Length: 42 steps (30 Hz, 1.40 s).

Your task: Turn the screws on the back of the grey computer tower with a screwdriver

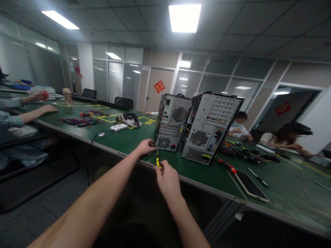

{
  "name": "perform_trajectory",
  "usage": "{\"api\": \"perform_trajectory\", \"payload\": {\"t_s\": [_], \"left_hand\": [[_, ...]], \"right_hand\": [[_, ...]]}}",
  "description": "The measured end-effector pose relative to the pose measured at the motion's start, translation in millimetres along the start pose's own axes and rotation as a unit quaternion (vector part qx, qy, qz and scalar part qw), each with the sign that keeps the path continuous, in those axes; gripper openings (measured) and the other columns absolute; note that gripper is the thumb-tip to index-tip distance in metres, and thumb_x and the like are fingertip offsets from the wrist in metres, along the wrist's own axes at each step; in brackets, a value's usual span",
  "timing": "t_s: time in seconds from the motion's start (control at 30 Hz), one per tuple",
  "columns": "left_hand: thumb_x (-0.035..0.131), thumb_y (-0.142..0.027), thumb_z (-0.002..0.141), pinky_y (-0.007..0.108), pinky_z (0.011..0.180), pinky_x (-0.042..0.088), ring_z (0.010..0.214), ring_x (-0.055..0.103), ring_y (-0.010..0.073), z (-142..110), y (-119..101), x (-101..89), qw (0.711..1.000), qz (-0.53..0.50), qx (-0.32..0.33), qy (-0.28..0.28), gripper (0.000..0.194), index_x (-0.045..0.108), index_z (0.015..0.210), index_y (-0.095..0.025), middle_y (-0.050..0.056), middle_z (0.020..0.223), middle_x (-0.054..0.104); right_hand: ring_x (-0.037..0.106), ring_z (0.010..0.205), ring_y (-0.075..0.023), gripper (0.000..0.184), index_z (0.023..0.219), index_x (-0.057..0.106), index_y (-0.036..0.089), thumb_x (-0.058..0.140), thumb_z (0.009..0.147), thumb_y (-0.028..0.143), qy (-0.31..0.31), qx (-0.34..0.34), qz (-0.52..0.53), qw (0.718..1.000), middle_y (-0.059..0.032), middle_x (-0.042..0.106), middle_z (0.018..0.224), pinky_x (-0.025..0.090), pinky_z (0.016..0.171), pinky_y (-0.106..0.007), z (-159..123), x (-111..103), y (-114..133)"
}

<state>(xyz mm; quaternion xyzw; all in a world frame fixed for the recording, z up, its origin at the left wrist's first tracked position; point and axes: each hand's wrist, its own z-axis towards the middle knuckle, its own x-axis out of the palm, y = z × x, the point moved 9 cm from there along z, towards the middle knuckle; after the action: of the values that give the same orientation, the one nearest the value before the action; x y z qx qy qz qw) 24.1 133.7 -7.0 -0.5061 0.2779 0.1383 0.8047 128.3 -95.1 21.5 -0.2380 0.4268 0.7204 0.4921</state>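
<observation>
The near computer tower (pixel 169 119) stands upright on the table (pixel 124 141), its back panel facing the person. At its lower left corner, the shaft of a yellow-and-black screwdriver (pixel 158 162) meets or nearly meets the case; the contact is too small to make out. The right hand (pixel 168 179) grips the screwdriver's handle, while the left hand (pixel 145 147) has its fingers bent at that same corner — whether they pinch anything, I cannot tell.

The work at this corner looks in progress, not finished. The tower's rear vents and ports are in place; how many screws are in or out does not show. Just beside it, the second computer tower (pixel 204 125) stands with neither hand on it, so any work there seems to be left. Further right lie a red-handled tool (pixel 231 168) and a phone (pixel 251 186).
</observation>
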Motion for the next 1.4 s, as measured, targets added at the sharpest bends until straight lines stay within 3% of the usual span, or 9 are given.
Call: {"api": "perform_trajectory", "payload": {"t_s": [0.13,0.23,0.4,0.53,0.7,1.0,1.23,1.4], "left_hand": [[0.084,-0.028,0.072,0.027,0.085,0.058,0.093,0.075,0.0205,-0.3,-0.7,-0.6,1.0,0.002,-0.001,-0.002,0.037,0.071,0.105,-0.018,0.005,0.098,0.079],[0.083,-0.028,0.073,0.027,0.085,0.057,0.094,0.075,0.0204,-1.1,-2.2,-1.0,1.0,0.006,0.0,-0.001,0.036,0.071,0.105,-0.018,0.006,0.098,0.079],[0.084,-0.028,0.072,0.027,0.085,0.057,0.093,0.075,0.0206,-2.2,-3.7,-2.0,1.0,0.001,0.001,-0.003,0.037,0.071,0.105,-0.017,0.007,0.098,0.079],[0.084,-0.028,0.071,0.027,0.084,0.057,0.093,0.075,0.0207,-1.5,-2.8,-1.8,1.0,-0.003,0.005,-0.003,0.037,0.071,0.105,-0.017,0.007,0.097,0.079],[0.083,-0.028,0.072,0.028,0.085,0.057,0.093,0.075,0.0207,0.4,0.0,0.3,1.0,-0.002,0.006,0.002,0.038,0.07,0.106,-0.016,0.007,0.098,0.079],[0.082,-0.026,0.072,0.029,0.087,0.057,0.094,0.074,0.0216,1.2,1.1,1.3,1.0,-0.007,0.009,0.0,0.039,0.07,0.108,-0.016,0.008,0.099,0.079],[0.081,-0.026,0.073,0.029,0.087,0.057,0.095,0.074,0.0214,1.8,2.0,1.4,1.0,-0.003,0.012,0.001,0.037,0.07,0.107,-0.016,0.008,0.098,0.079],[0.082,-0.025,0.072,0.028,0.085,0.057,0.092,0.075,0.0207,1.7,1.7,0.3,1.0,-0.008,0.011,-0.006,0.037,0.07,0.106,-0.016,0.007,0.096,0.079]], "right_hand": [[0.071,0.075,-0.021,0.009,0.099,0.061,0.021,0.058,0.103,0.028,0.012,0.021,0.015,1.0,-0.004,0.073,0.085,0.043,0.065,-0.027,1.9,1.4,-1.7],[0.07,0.081,-0.0218,0.005,0.102,0.064,0.022,0.066,0.097,0.024,0.004,-0.008,-0.021,1.0,-0.0046,0.073,0.091,0.044,0.068,-0.027,0.5,-0.8,2.9],[0.07,0.086,-0.0226,0.02,0.109,0.067,0.025,0.072,0.091,0.019,-0.003,-0.026,-0.07,0.997,-0.0059,0.071,0.104,0.045,0.069,-0.028,-2.8,-0.8,3.2],[0.071,0.082,-0.0223,0.008,0.104,0.063,0.022,0.066,0.099,0.028,0.006,-0.006,-0.036,0.999,-0.005,0.073,0.093,0.044,0.069,-0.028,-0.7,2.5,-0.6],[0.072,0.078,-0.022,0.014,0.101,0.061,0.021,0.059,0.103,0.035,0.031,0.031,-0.02,0.999,-0.0037,0.075,0.085,0.041,0.066,-0.028,1.9,6.2,-3.7],[0.072,0.092,-0.0215,0.02,0.112,0.065,0.025,0.073,0.094,0.026,0.036,-0.001,-0.079,0.996,-0.0035,0.074,0.105,0.043,0.073,-0.027,-1.5,3.3,2.1],[0.074,0.08,-0.0227,0.019,0.104,0.062,0.02,0.057,0.104,0.039,0.047,0.046,-0.043,0.997,-0.0046,0.077,0.085,0.039,0.065,-0.027,2.3,8.9,-4.7],[0.074,0.082,-0.0217,0.024,0.118,0.065,0.023,0.069,0.097,0.034,0.059,0.036,-0.048,0.996,-0.0027,0.078,0.088,0.042,0.068,-0.026,1.6,10.5,-2.7]]}}
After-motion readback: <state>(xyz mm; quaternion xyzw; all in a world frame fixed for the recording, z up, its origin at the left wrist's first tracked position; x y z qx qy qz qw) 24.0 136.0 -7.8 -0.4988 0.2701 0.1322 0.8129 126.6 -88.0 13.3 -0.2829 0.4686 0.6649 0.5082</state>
